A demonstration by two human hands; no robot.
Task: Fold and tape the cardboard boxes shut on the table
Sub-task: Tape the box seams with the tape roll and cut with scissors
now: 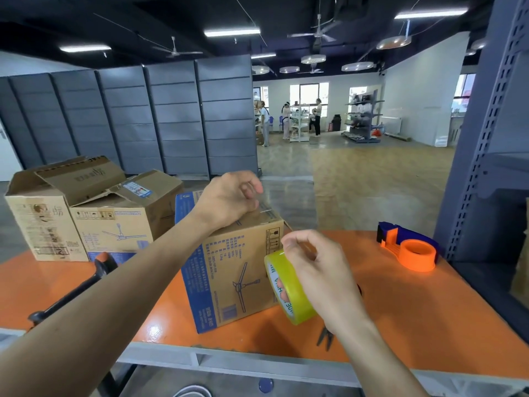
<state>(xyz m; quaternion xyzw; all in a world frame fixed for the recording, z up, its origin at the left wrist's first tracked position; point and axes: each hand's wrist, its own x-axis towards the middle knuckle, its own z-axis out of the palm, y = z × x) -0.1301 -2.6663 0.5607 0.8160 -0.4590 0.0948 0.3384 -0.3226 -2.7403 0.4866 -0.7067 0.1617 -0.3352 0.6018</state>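
**Clear tape drawn over the fan box, mid-bench**

The left hand point(229, 200) rests on top of the ceiling-fan box point(237, 270), which stands mid-bench. Its fingers are curled, pinching a clear tape strip point(264, 206) there. The right hand point(317, 270) holds the yellow tape roll point(289, 293) just beside the box's right face, fingers clamped through its core. Two open-flapped boxes point(86, 219) stand at the orange bench's point(415, 310) far left corner, and a tape dispenser point(412, 249) sits far right.

One closed cardboard box point(237, 270) nearest, two open-flapped cardboard boxes point(43, 222) point(114, 224) left of it, three in all, one yellow tape roll point(289, 290) just right of it, one orange tape dispenser point(412, 250) farther right, one pair of scissors point(325, 338), two hands point(229, 202) point(317, 267)
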